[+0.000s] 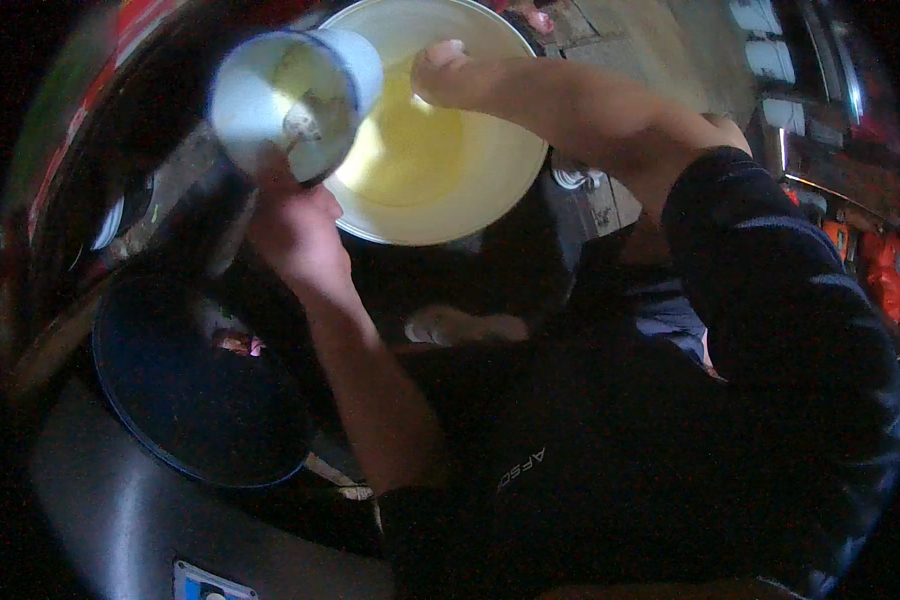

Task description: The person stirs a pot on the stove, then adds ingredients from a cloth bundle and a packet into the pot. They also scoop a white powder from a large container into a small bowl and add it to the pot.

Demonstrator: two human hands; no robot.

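My left hand is closed round the lower side of a white mug-like vessel with a dark blue rim. The vessel is tilted, so I look into its mouth, where yellowish and dark marks show. Just right of it and partly behind it sits a large cream basin with yellow liquid at its bottom. Over the far part of the basin, my right hand is bent with its fingers drawn together. Its fingertips are mostly hidden, and anything in them is too unclear to name.
A big dark round pan lies at the lower left, beside a grey metallic surface. Below the basin a bare foot shows dimly. White containers stand at the far right, with red-orange items nearer. Much of the scene is dark.
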